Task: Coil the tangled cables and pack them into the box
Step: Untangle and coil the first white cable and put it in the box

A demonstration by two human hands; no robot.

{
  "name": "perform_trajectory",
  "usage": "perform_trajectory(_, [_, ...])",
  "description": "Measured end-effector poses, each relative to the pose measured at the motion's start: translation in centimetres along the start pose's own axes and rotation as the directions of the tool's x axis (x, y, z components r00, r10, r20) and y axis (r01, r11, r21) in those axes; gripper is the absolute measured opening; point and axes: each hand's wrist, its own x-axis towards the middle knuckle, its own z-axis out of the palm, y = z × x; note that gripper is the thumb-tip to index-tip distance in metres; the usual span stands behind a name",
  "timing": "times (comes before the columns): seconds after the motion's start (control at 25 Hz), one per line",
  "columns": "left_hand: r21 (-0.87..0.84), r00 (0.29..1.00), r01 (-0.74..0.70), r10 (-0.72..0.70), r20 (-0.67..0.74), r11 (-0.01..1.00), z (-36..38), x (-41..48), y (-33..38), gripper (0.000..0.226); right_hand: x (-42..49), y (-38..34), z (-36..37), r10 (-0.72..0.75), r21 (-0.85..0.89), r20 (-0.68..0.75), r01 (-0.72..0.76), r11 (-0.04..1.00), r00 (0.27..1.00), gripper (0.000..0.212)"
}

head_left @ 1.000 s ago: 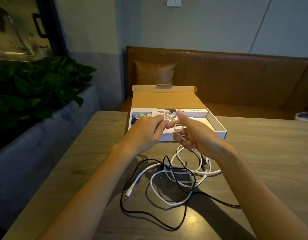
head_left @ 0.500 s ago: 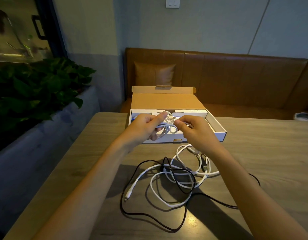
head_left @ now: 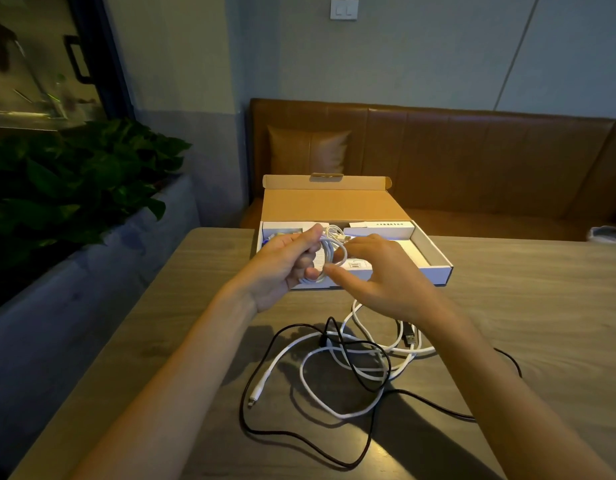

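Observation:
My left hand (head_left: 282, 265) grips a small coil of white cable (head_left: 329, 252) just above the front edge of the open cardboard box (head_left: 434, 261). Beside the coil, my right hand (head_left: 386, 275) has its fingers spread, with the thumb and index fingertip at the loop's rim. A longer white cable (head_left: 334, 407) and a thin black cable (head_left: 299, 434) lie tangled together on the wooden table (head_left: 542, 306) in front of the box. A dark USB plug (head_left: 408, 336) shows by my right wrist. White packets sit at the back of the box.
The box lid (head_left: 327, 202) stands open toward a brown leather bench (head_left: 472, 150). A planter of green leaves (head_left: 57, 188) runs along the table's left side. A small white object (head_left: 609, 233) lies on the bench at far right.
The loose tail of the white cable has been drawn up off the table into the coil. My right hand has let go of its pinch and spread its fingers. Both hands rose slightly toward the box.

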Motion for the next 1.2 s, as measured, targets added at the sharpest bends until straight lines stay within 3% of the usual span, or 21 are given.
perform_trajectory(0.12, [0.104,1.0,0.009,-0.011,0.011,0.995,0.1,-0.1,-0.1,0.036,0.3,0.0,-0.3,0.108,0.051,0.074,-0.112,0.992,0.991,0.03])
perform_trajectory(0.2, [0.345,1.0,-0.013,0.014,0.0,0.938,0.0,-0.3,0.2,0.039,0.1,0.2,-0.9,0.153,0.06,0.155,-0.164,0.985,0.976,0.028])
perform_trajectory(0.28, [0.62,0.997,-0.029,0.065,-0.036,0.784,-0.2,-0.1,0.1,0.044,-0.1,0.3,-1.3,0.201,0.018,0.251,-0.212,0.977,0.947,0.028])
perform_trajectory(0.36, [0.775,0.992,-0.067,0.128,-0.019,0.629,-0.5,0.0,-0.1,0.043,-0.2,0.3,-1.2,0.228,-0.081,0.291,-0.214,0.974,0.929,0.028])
perform_trajectory(0.44, [0.82,0.989,-0.099,0.143,0.021,0.564,-0.7,-0.2,0.0,0.039,-0.2,0.0,-0.9,0.234,-0.204,0.257,-0.184,0.962,0.938,0.029])
perform_trajectory(0.6, [0.828,0.993,-0.088,0.118,0.026,0.554,-1.1,-0.5,0.5,0.032,-0.3,-0.9,-0.8,0.173,-0.483,0.189,-0.062,0.873,0.967,0.031])
perform_trajectory(0.72, [0.815,0.985,-0.131,0.168,0.043,0.564,-0.9,-0.6,0.8,0.035,-0.1,-1.0,-0.7,0.175,-0.508,0.217,-0.042,0.861,0.96,0.03])
perform_trajectory(0.88, [0.573,0.99,-0.138,0.135,0.047,0.808,-0.4,-0.7,0.9,0.044,0.2,-0.1,-0.2,0.181,-0.24,0.182,-0.135,0.961,0.966,0.022])
perform_trajectory(0.96, [0.244,0.992,-0.072,0.044,0.116,0.967,0.0,-0.7,0.6,0.041,0.1,0.3,0.0,0.178,-0.114,0.125,-0.164,0.98,0.976,0.014])
perform_trajectory(1.0, [0.047,0.987,-0.018,0.01,0.163,0.999,0.2,-0.7,0.4,0.039,0.1,0.4,0.2,0.174,-0.054,0.091,-0.17,0.984,0.981,0.013])
perform_trajectory(1.08, [-0.268,0.967,0.072,-0.001,0.256,0.961,0.7,-0.5,-0.4,0.037,0.0,0.4,0.6,0.174,0.071,0.066,-0.179,0.981,0.982,0.02])
perform_trajectory(1.2, [-0.514,0.946,0.101,0.078,0.316,0.852,1.6,-0.1,-1.5,0.038,0.0,0.0,1.5,0.209,0.267,0.077,-0.222,0.938,0.975,0.02])
